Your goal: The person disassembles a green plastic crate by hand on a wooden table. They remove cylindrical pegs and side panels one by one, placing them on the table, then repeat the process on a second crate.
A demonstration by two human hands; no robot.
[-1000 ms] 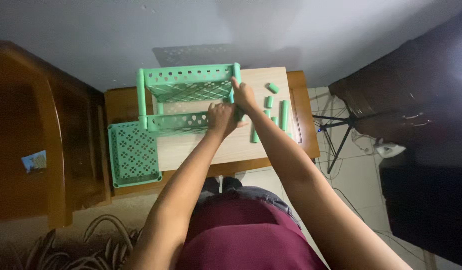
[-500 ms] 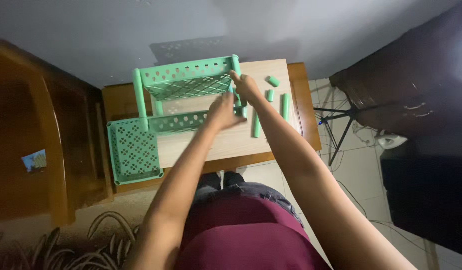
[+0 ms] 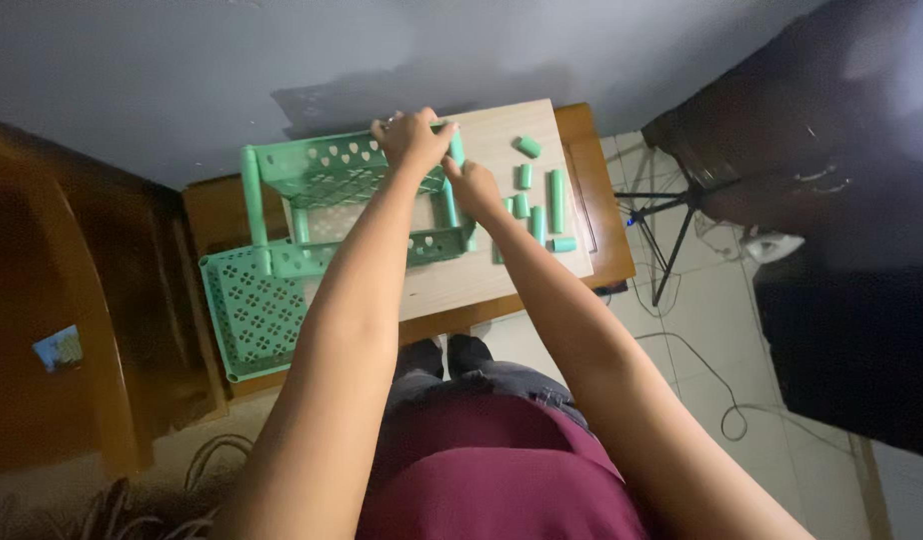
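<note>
A mint-green perforated plastic rack (image 3: 312, 170) stands on a light board (image 3: 482, 280) on the wooden table. My left hand (image 3: 414, 138) grips the rack's far top edge near its right corner. Just below and to the right, my right hand (image 3: 472, 186) is closed around the upright green post (image 3: 450, 205) at that corner. Several short green tube pieces (image 3: 542, 205) lie loose on the board to the right of my right hand. My forearms hide part of the rack's front rail.
A flat green perforated shelf (image 3: 250, 312) lies at the table's left front, partly under the rack. A dark wooden chair (image 3: 72, 300) stands on the left. A black tripod (image 3: 672, 215) and cables (image 3: 722, 400) are on the tiled floor at right.
My left hand has moved from the rack's front rail up to its far top edge. My right hand has stayed at the right corner post. The view has shifted slightly.
</note>
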